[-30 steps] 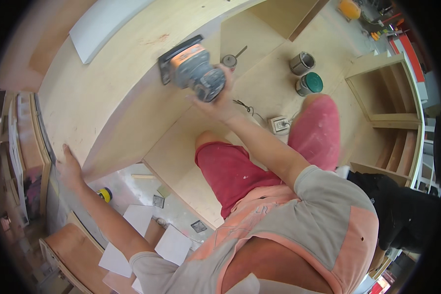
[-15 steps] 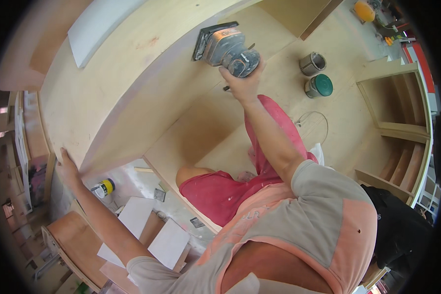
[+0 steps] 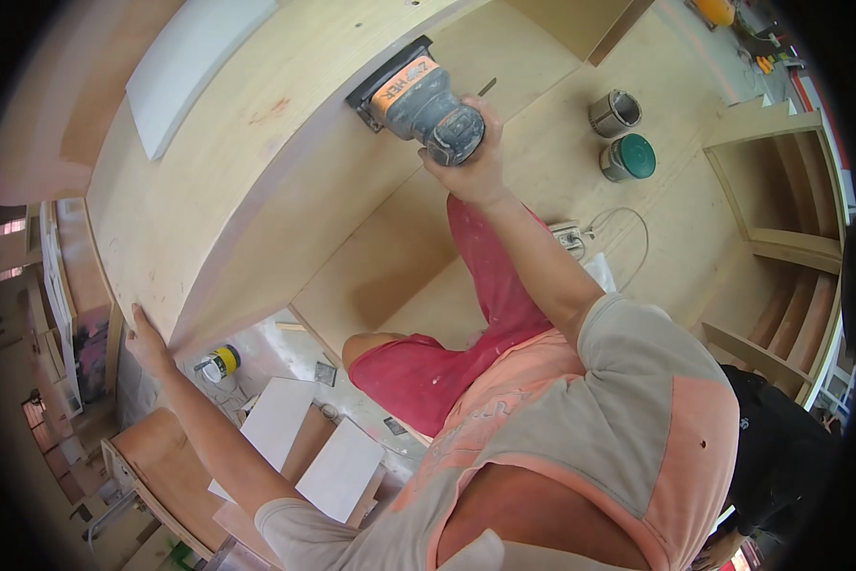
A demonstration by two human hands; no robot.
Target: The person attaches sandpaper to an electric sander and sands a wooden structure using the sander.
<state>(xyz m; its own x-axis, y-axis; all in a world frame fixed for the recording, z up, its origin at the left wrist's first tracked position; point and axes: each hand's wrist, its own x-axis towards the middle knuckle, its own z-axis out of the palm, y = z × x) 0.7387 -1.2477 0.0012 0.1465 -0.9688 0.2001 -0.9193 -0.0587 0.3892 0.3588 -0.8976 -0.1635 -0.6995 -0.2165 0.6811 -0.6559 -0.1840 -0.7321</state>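
Note:
My right hand (image 3: 476, 162) is wrapped round the grip of a dusty dark power sander (image 3: 425, 109) with an orange band. The sander's flat black pad is against the upright pale wooden panel (image 3: 304, 190), close to its upper edge. At the panel's near left corner, my left hand (image 3: 149, 344) grips the edge, one finger lying up on the wood. Part of that hand is hidden by the panel. A white board (image 3: 185, 76) rests on the panel's broad top face.
A grey tin (image 3: 616, 114) and a green-lidded tin (image 3: 628, 157) stand on the wood at right, near a socket strip (image 3: 569, 240) with a cable. Beyond are wooden shelves (image 3: 780, 200). White boards (image 3: 340, 471) and a yellow-banded tin (image 3: 222, 362) lie lower left. A person in black (image 3: 780, 457) is lower right.
The sander has moved left along the panel and turned a little, with my right hand on it. My right knee has shifted left, showing the socket strip. My left hand stays at the corner.

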